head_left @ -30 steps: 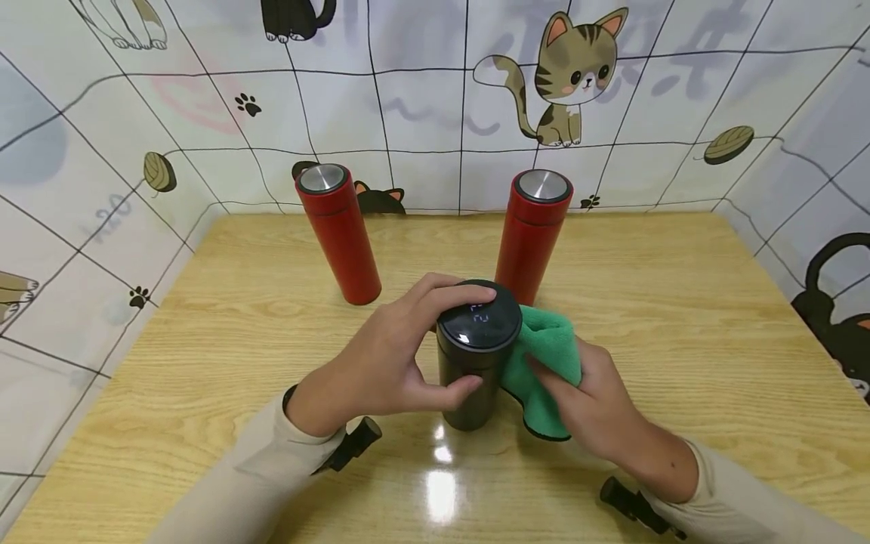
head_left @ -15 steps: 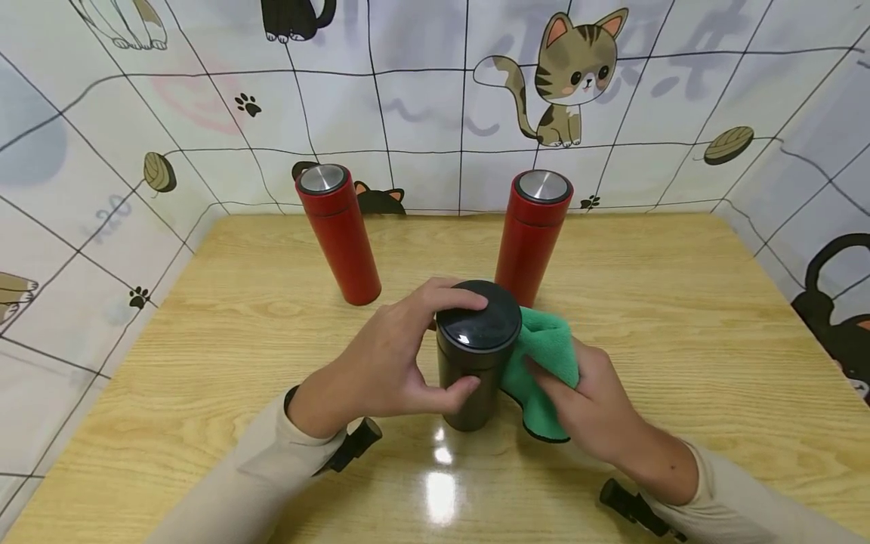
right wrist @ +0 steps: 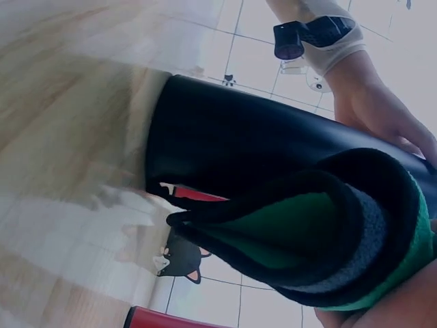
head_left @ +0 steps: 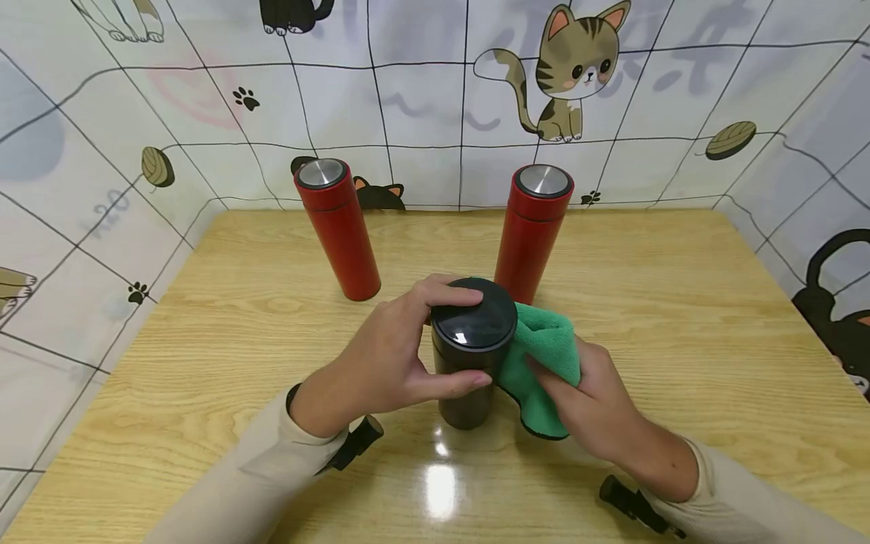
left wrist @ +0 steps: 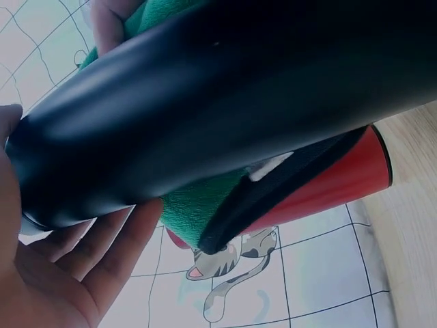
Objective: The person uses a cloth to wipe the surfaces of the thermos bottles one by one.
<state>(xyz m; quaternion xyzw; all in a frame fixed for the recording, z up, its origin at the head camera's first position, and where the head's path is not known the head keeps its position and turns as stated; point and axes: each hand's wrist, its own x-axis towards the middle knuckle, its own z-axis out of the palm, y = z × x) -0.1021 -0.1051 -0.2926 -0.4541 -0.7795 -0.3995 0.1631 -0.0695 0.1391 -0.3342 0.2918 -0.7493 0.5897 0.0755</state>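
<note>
Seemingly wiping: left hand (head_left: pixel 387 351) clasps the dark bottle (head_left: pixel 470 357), right hand (head_left: pixel 600 404) grips green cloth (head_left: pixel 546 344) at its three o'clock; next stroke probably needs steady bracing.

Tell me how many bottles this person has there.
3. The left hand grips a dark bottle; one red bottle stands behind it to the left, and a second red bottle behind to the right, its lower end partly hidden in the head view. No others show.

Cloth (head_left: pixel 552 349) partly hidden, left sleeve (head_left: pixel 241 472) cut off
</note>
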